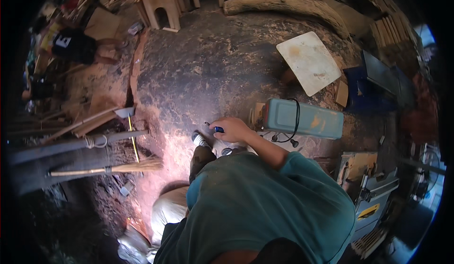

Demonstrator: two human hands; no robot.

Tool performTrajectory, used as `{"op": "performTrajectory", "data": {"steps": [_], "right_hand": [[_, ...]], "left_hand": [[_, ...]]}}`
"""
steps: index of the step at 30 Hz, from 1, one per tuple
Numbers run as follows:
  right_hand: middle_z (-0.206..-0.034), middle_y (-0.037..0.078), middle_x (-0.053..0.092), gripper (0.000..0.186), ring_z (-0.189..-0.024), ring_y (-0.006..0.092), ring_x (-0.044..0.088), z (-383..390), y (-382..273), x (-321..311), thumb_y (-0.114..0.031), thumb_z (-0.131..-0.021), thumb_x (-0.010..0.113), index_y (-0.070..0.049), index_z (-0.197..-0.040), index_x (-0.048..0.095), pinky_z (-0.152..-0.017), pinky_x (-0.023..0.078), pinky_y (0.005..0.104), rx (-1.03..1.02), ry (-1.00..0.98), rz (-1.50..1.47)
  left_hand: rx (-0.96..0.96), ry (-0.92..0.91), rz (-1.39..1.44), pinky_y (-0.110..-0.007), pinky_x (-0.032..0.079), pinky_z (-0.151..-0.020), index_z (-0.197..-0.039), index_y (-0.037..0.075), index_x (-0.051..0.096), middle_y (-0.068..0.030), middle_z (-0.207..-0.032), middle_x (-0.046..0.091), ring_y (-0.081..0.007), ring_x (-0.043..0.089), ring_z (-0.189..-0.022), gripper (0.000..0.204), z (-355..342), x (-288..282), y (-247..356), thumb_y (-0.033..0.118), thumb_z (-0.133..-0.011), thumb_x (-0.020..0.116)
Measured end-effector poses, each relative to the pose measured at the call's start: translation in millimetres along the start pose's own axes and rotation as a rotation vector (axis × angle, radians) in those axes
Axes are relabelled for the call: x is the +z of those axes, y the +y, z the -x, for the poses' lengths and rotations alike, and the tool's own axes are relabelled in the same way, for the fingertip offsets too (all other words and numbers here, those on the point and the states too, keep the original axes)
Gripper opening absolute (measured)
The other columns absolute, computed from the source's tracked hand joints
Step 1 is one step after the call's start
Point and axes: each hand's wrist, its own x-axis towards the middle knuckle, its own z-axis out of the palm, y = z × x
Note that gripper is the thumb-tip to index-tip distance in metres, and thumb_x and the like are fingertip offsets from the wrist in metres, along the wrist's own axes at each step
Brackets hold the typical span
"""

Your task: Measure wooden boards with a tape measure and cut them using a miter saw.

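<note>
My right hand reaches out in front of my body, above the dark floor and close to my shoe. Its fingers are closed round a small blue thing with a short dark tip beyond the fingers; its kind is too small to make out. To the right of this hand lies a long grey-blue case, with a black power cord looped over it and a plug beside it. My left hand does not show; my teal shirt fills the lower middle.
A pale square board or stool top stands beyond the case. A thick log and wooden pieces with arched openings line the far side. Left lie a straw broom and planks; another person is farther off. A machine stands right.
</note>
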Motion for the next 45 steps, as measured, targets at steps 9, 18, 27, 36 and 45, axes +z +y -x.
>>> {"op": "performTrajectory", "data": {"steps": [9, 18, 27, 36, 45], "right_hand": [[-0.111, 0.016, 0.07, 0.044, -0.102, 0.0354, 0.067, -56, 86, 1, -0.035, -0.08, 0.066, -0.015, -0.12, 0.068, -0.088, 0.052, 0.0466, 0.561, 0.176, 0.034], [-0.105, 0.014, 0.072, 0.041, -0.1, 0.0347, 0.068, -96, 121, -54, -0.033, -0.076, 0.066, -0.019, -0.115, 0.071, -0.087, 0.053, 0.0466, 0.979, 0.697, -0.141], [-0.11, 0.013, 0.072, 0.042, -0.102, 0.0346, 0.068, -104, 203, -147, -0.035, -0.076, 0.066, -0.018, -0.115, 0.071, -0.085, 0.055, 0.0467, 1.263, 0.662, -0.283], [-0.091, 0.011, 0.073, 0.033, -0.072, 0.0271, 0.07, -129, 329, -176, -0.033, -0.079, 0.064, -0.012, -0.102, 0.074, -0.061, 0.057, 0.0399, 1.522, 1.052, -0.777], [-0.067, 0.003, 0.064, 0.02, -0.057, 0.0156, 0.061, -184, 344, -199, -0.024, -0.082, 0.068, -0.008, -0.093, 0.072, -0.048, 0.053, 0.0346, 1.83, 1.443, -1.034]], "left_hand": [[0.018, -0.194, 0.341, -0.031, 0.049, -0.067, -0.112, 0.003, 0.068, -0.0064, -0.092, 0.067, -0.0135, 0.06, -0.077, 0.028, -391, -199, 111, 0.02, -0.096, 0.054], [0.25, -0.396, 0.202, -0.033, 0.044, -0.075, -0.123, 0.011, 0.063, -0.0048, -0.109, 0.067, -0.0181, 0.061, -0.092, 0.041, -689, -321, 485, 0.035, -0.091, 0.057], [0.756, -0.756, -0.061, -0.028, 0.045, -0.063, -0.116, 0.003, 0.067, -0.0021, -0.084, 0.064, -0.0129, 0.056, -0.071, 0.031, -704, -191, 756, 0.026, -0.096, 0.061], [1.141, -0.854, -0.729, -0.031, 0.048, -0.07, -0.108, -0.001, 0.07, -0.0029, -0.086, 0.066, -0.0141, 0.059, -0.077, 0.033, -871, -142, 935, 0.029, -0.097, 0.058], [0.742, -0.76, -0.237, -0.028, 0.05, -0.07, -0.112, 0.0, 0.069, -0.0045, -0.087, 0.065, -0.0122, 0.061, -0.078, 0.034, -963, -174, 1179, 0.029, -0.097, 0.059]]}}
